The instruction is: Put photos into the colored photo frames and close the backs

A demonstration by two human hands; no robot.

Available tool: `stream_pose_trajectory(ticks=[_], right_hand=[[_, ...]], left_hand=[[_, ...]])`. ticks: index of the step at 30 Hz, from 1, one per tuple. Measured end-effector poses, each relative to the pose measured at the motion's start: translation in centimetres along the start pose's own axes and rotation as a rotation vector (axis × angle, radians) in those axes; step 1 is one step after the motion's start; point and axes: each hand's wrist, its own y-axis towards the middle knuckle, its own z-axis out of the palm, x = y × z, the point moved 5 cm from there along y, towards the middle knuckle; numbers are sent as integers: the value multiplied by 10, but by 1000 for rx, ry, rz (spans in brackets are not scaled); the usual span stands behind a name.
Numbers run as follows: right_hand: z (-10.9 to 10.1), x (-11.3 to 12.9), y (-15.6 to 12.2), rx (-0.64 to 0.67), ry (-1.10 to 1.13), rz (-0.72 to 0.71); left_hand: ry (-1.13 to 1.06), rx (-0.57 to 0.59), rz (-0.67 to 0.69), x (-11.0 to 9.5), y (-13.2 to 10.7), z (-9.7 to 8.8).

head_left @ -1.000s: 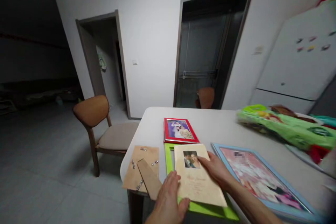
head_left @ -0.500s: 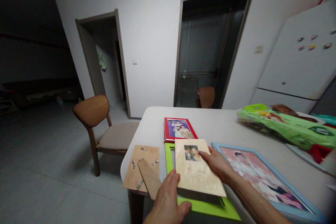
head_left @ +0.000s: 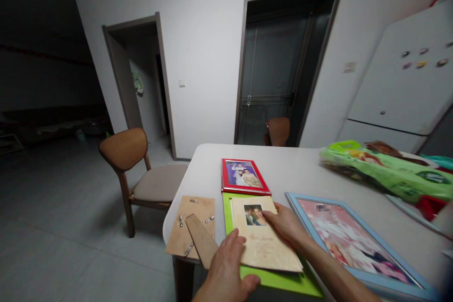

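Sheet (head_left: 271, 247) lies over the green frame (head_left: 279, 281) in the head view, pinched at its right side by the right hand (head_left: 287, 227), thumb on top, fingers at the edge; the left hand (head_left: 228, 264), open with thumb spread, lies by the left edge, gripping nothing. Probably light, flexible and easily creased, it suits a gentle hold by opposite edges.
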Motion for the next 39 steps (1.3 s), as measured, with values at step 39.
stream_pose_trajectory(ticks=[39], right_hand=[[106, 108, -89, 184, -283, -533]], left_hand=[[279, -512, 47, 96, -49, -75]])
